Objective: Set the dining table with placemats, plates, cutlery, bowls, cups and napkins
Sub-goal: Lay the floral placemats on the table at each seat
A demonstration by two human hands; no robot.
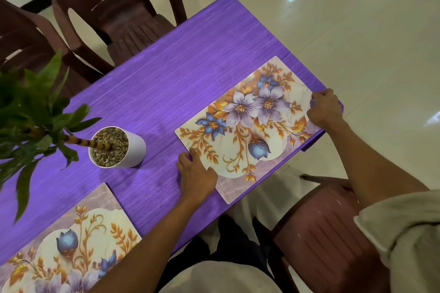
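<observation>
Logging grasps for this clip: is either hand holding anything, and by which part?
Both hold the floral placemat lying on the purple table: the left hand at its near left edge, the right hand at its far right corner.

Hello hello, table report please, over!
Left hand and right hand gripping floral placemat edges. Second placemat laid. Potted plant clear.
</observation>
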